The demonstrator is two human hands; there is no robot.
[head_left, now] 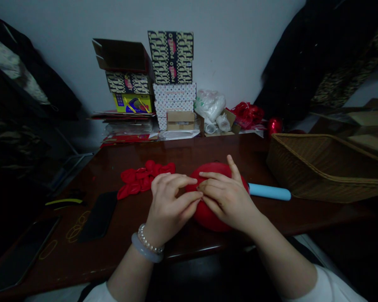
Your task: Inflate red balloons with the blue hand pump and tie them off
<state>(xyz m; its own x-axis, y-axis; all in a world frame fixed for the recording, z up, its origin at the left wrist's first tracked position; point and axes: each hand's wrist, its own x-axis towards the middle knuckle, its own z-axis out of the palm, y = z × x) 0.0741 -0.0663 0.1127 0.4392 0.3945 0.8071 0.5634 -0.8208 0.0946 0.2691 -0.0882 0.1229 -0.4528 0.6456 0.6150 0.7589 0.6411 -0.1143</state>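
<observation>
Small room, pale wall across the back. Dark clothes hang at upper right, and more dark clothing hangs down the left side. Flattened cardboard sits at far right, behind the basket.

Long dark wooden table, glossy, with reflections along its far half. Wicker basket on the right, tilted open side toward the room. Along the back edge, upper middle of the frame, a stack of printed boxes with an open cardboard box on top; beside it a second stack, its lower part white patterned boxes. Small tan box in front of that. To the right, a white plastic bag, crumpled red plastic and a shiny red ball. Papers lie under the left stack.

Lower left of the table: two phones, lying dark, and rubber bands near them. Yellow-edged strip above these.

Centre: inflated red balloon, on the table, partly hidden by both hands. Heap of limp red balloons just left of it. Blue tube lies just right of it, one end at the balloon.

Left hand, fingers curled, tips pressed on the balloon's top. Right hand likewise half closed on it, thumb raised, fingertips meeting the left's. Exact pinch point hidden by fingers. Pearl bracelet and pale bangle on left wrist.
</observation>
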